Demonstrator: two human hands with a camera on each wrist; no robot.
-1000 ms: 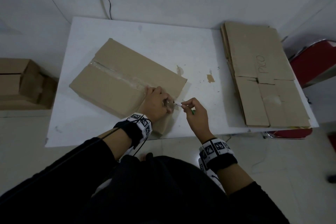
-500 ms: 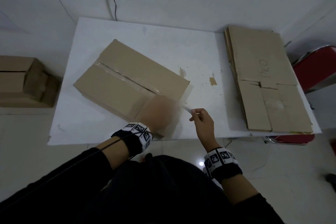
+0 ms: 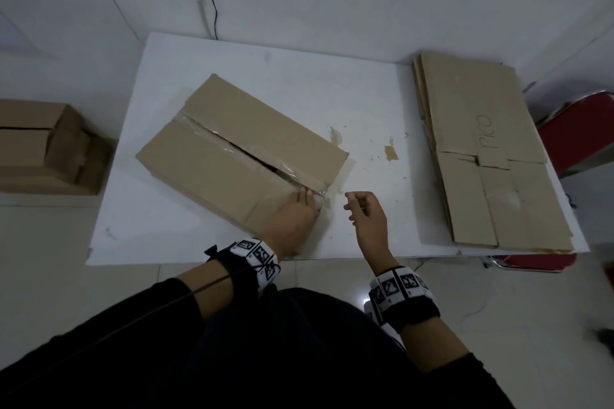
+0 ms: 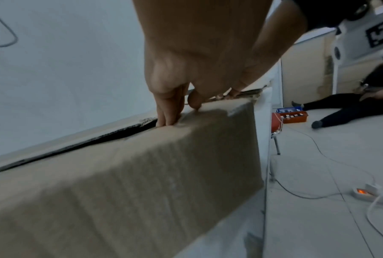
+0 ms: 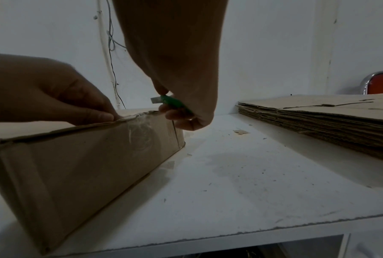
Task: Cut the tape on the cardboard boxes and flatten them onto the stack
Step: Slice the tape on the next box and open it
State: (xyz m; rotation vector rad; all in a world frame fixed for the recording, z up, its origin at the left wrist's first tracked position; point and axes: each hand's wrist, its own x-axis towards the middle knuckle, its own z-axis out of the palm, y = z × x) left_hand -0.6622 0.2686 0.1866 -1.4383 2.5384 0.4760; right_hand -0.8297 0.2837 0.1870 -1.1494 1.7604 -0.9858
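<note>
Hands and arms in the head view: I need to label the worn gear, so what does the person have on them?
Both arms wear black sleeves pushed up the forearms. Each wrist carries a black band with white blocks printed with black square markers, one behind the left hand and one behind the right hand. A thin black cable runs from the left wristband along the sleeve. The hands are bare, no gloves.
</note>
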